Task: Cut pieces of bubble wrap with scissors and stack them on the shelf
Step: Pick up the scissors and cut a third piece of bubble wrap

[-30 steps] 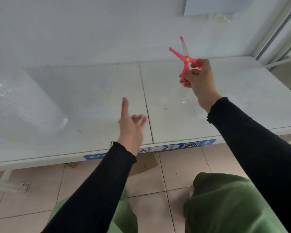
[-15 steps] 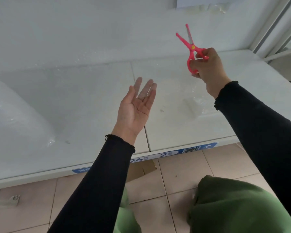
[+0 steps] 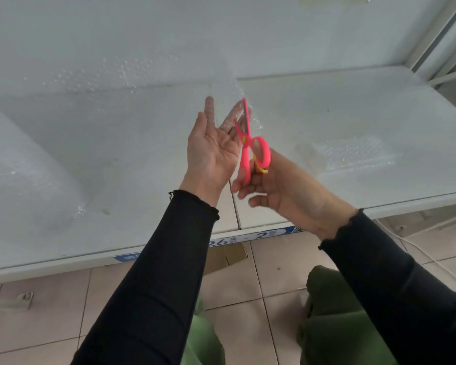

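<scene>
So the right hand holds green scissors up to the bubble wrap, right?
Not quite: the scissors are pink, not green. The head view shows the right hand holding them up to the bubble wrap.

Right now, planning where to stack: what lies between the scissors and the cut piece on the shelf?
Only bare shelf between scissors and cut piece, in head view.

On shelf point(image 3: 353, 106) front edge, blue label strip point(image 3: 250, 236): "26", "2"; small characters beside them unreadable
</scene>
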A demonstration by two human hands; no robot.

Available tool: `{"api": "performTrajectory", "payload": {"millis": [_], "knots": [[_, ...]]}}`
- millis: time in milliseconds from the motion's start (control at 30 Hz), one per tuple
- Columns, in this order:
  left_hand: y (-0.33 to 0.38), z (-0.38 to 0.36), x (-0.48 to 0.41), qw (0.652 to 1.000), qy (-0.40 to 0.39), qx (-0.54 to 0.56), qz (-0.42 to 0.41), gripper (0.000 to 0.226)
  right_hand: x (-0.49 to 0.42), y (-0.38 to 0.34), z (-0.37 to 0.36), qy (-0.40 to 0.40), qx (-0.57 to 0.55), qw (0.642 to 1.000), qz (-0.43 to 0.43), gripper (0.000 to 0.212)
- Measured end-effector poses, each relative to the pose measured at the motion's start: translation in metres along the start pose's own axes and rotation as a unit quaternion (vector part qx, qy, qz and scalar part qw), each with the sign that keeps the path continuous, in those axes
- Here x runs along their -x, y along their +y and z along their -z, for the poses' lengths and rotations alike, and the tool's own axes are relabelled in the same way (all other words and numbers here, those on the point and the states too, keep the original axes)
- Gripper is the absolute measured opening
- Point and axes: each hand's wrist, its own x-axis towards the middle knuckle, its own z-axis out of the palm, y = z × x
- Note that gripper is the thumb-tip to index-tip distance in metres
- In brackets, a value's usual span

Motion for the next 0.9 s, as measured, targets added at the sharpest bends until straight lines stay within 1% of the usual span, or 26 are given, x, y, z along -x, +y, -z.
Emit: {"api": "performTrajectory", "payload": {"millis": [133,367,500,667,900], "knots": [[0.001,-0.001,0.002,1.0,-0.013,-0.016,-0.009,0.043,0.006,0.012,-0.004,-0.011,0.008,1.0,-0.028,0.051],[-0.008,-0.005,0.007,0.998,-0.002,-0.062,0.002,0.043,-0.007,0.007,-0.008,0.024,-0.009,0.999,-0.033,0.053],[-0.007,-0.005,0.007,0.996,0.0,-0.089,0.006,0.041,-0.016,0.006,-0.007,0.047,0.002,0.999,-0.015,0.049],[-0.005,0.001,0.007,0.99,-0.023,-0.136,0.02,0.042,-0.022,0.005,-0.006,0.059,0.011,0.998,0.002,0.051],[-0.007,0.005,0.005,0.985,-0.041,-0.167,0.02,0.044,-0.024,0.006,-0.007,0.057,0.022,0.998,0.013,0.05]]}}
